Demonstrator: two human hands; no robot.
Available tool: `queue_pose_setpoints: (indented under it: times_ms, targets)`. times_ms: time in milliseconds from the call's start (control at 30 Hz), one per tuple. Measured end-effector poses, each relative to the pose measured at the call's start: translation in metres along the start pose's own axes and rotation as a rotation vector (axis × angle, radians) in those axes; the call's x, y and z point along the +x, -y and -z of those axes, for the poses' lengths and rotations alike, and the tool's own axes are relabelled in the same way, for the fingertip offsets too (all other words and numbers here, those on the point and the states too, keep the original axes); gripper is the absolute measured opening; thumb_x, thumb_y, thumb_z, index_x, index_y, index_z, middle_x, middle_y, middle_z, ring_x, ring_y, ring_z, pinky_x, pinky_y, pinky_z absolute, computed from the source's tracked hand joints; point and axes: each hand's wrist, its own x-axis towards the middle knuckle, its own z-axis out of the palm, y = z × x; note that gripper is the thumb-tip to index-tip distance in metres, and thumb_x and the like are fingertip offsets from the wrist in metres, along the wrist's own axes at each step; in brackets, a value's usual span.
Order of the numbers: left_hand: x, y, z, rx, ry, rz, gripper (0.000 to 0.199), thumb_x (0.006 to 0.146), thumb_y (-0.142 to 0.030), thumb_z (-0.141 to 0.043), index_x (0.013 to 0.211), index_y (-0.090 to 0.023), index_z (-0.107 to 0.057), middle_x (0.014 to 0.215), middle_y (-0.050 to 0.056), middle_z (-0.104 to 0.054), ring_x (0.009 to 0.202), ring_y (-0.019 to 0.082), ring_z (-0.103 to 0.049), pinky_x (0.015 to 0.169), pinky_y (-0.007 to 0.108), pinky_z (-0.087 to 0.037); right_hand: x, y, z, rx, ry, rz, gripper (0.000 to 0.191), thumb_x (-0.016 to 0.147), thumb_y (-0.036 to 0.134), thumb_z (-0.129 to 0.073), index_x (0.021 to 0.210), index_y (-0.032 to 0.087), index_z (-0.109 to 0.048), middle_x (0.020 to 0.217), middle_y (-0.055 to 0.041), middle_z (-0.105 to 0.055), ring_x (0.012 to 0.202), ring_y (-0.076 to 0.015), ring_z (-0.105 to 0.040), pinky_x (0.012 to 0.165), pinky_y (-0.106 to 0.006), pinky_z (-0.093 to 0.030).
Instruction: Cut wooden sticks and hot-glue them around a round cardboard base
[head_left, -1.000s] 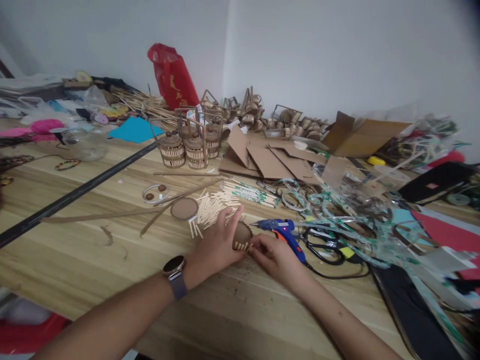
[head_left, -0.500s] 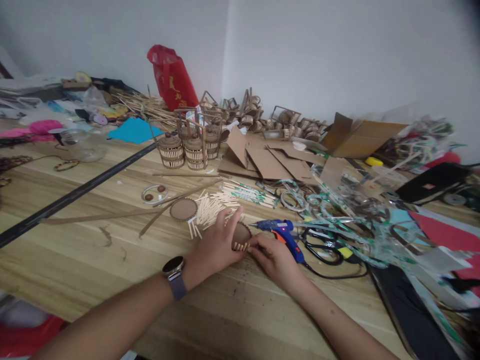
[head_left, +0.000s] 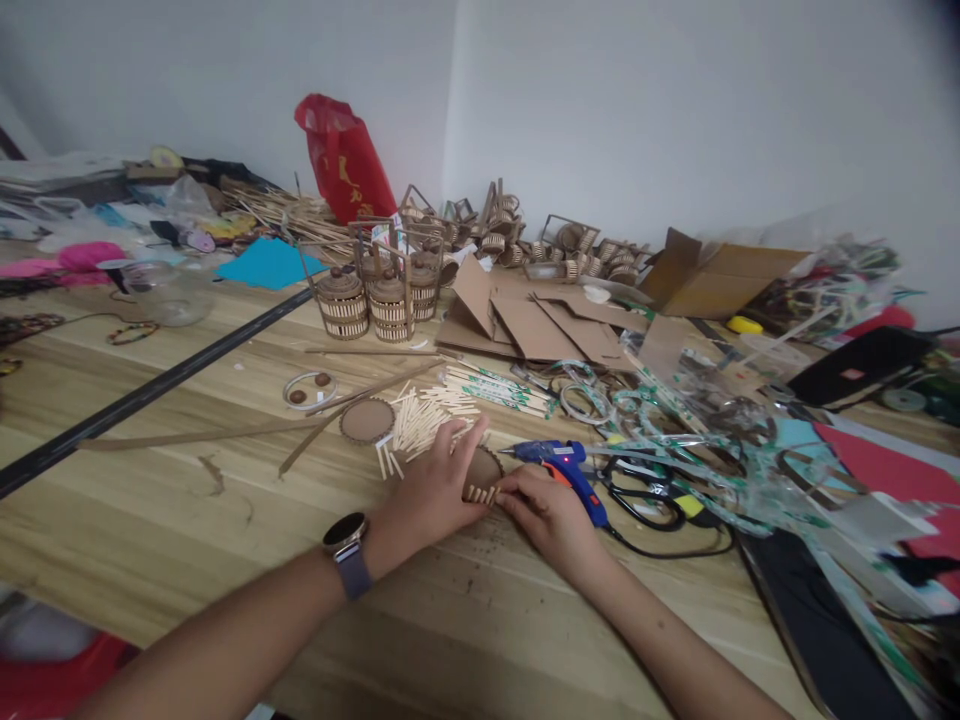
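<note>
A round cardboard disc [head_left: 484, 468] lies on the wooden table, with several short sticks standing along its near edge. My left hand [head_left: 433, 485] holds the disc at its left side, thumb along the near rim and some fingers raised. At the right end of the row of sticks, my right hand [head_left: 546, 515] pinches a short stick against the rim. A heap of cut sticks [head_left: 427, 418] is just beyond my left hand. Another cardboard disc [head_left: 367, 420] lies to the left. The blue glue gun [head_left: 551, 452] rests right beside my right hand.
Finished small baskets [head_left: 390, 300] stand behind, near flat cardboard [head_left: 540, 320]. Black scissors [head_left: 649, 500], a cable and tangled green-white strips [head_left: 720, 460] crowd the right. A black strip [head_left: 157, 385] crosses the left; a dark phone-like slab [head_left: 817, 630] lies front right.
</note>
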Motion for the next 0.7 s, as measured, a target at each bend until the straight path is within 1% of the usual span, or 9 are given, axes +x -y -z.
queue_pose_setpoints:
  times_ms: [67, 133, 200, 300, 367, 467, 533, 600, 700]
  targets:
    - [0.001, 0.003, 0.002, -0.009, 0.030, 0.000, 0.105, 0.068, -0.017, -0.074, 0.148, -0.036, -0.009, 0.145, 0.011, -0.026, 0.129, 0.032, -0.042, 0.099, 0.046, -0.045, -0.001, 0.004, 0.005, -0.025, 0.014, 0.003, 0.020, 0.091, 0.021, -0.049, 0.092, 0.020, -0.069, 0.085, -0.0081, -0.070, 0.081, -0.0199, -0.064, 0.072, -0.030, -0.050]
    - [0.002, 0.005, 0.005, -0.028, 0.048, -0.002, 0.108, 0.065, -0.014, -0.076, 0.148, -0.036, -0.011, 0.149, 0.011, -0.020, 0.132, 0.033, -0.039, 0.102, 0.047, -0.043, -0.001, 0.007, 0.014, -0.081, -0.004, -0.021, 0.022, 0.092, 0.023, -0.047, 0.096, 0.020, -0.068, 0.088, -0.0088, -0.071, 0.082, -0.0207, -0.065, 0.074, -0.031, -0.050]
    - [0.003, 0.007, 0.008, -0.050, 0.058, -0.004, 0.111, 0.062, -0.014, -0.078, 0.148, -0.035, -0.012, 0.151, 0.011, -0.017, 0.135, 0.034, -0.035, 0.104, 0.049, -0.040, -0.002, 0.008, 0.027, -0.178, -0.064, -0.089, 0.022, 0.092, 0.026, -0.046, 0.090, 0.020, -0.067, 0.083, -0.0082, -0.069, 0.078, -0.0211, -0.063, 0.071, -0.031, -0.049]
    - [0.004, 0.005, 0.010, -0.061, 0.047, 0.020, 0.114, 0.058, -0.019, -0.083, 0.148, -0.034, -0.014, 0.151, 0.012, -0.018, 0.136, 0.036, -0.033, 0.105, 0.051, -0.039, -0.007, 0.003, 0.047, -0.347, -0.138, -0.228, 0.026, 0.092, 0.034, -0.046, 0.076, 0.021, -0.063, 0.076, -0.0071, -0.065, 0.072, -0.0218, -0.061, 0.067, -0.032, -0.046]
    - [0.004, 0.002, 0.009, -0.041, 0.016, 0.043, 0.115, 0.058, -0.022, -0.084, 0.148, -0.032, -0.014, 0.151, 0.013, -0.019, 0.136, 0.036, -0.033, 0.106, 0.051, -0.039, -0.013, -0.005, 0.055, -0.446, -0.152, -0.323, 0.028, 0.091, 0.040, -0.048, 0.076, 0.020, -0.062, 0.079, -0.0085, -0.065, 0.074, -0.0236, -0.061, 0.067, -0.033, -0.046]
    - [0.002, -0.002, 0.007, -0.007, -0.028, 0.053, 0.109, 0.062, -0.023, -0.081, 0.148, -0.030, -0.015, 0.151, 0.013, -0.019, 0.137, 0.036, -0.031, 0.106, 0.050, -0.039, -0.022, -0.017, 0.059, -0.533, -0.123, -0.459, 0.030, 0.087, 0.045, -0.053, 0.089, 0.017, -0.064, 0.088, -0.0131, -0.069, 0.078, -0.0272, -0.065, 0.068, -0.035, -0.047]
    - [0.001, -0.005, 0.005, 0.004, -0.043, 0.046, 0.106, 0.064, -0.021, -0.079, 0.148, -0.030, -0.015, 0.151, 0.014, -0.018, 0.138, 0.035, -0.030, 0.106, 0.050, -0.039, -0.025, -0.023, 0.056, -0.542, -0.070, -0.529, 0.035, 0.086, 0.046, -0.056, 0.099, 0.014, -0.065, 0.096, -0.0171, -0.071, 0.084, -0.0299, -0.067, 0.071, -0.037, -0.049]
    - [0.000, -0.007, 0.004, 0.010, -0.055, 0.049, 0.104, 0.064, -0.019, -0.077, 0.148, -0.030, -0.015, 0.151, 0.014, -0.018, 0.138, 0.035, -0.030, 0.105, 0.050, -0.040, -0.026, -0.028, 0.053, -0.538, -0.031, -0.567, 0.038, 0.087, 0.043, -0.056, 0.105, 0.011, -0.065, 0.103, -0.0201, -0.071, 0.091, -0.0321, -0.068, 0.077, -0.038, -0.050]
    - [-0.001, -0.010, 0.003, 0.010, -0.058, 0.074, 0.102, 0.065, -0.017, -0.074, 0.147, -0.030, -0.016, 0.151, 0.013, -0.018, 0.138, 0.035, -0.030, 0.103, 0.049, -0.042, -0.025, -0.034, 0.050, -0.511, -0.031, -0.568, 0.037, 0.087, 0.038, -0.055, 0.106, 0.008, -0.065, 0.106, -0.0215, -0.071, 0.096, -0.0329, -0.067, 0.081, -0.039, -0.050]
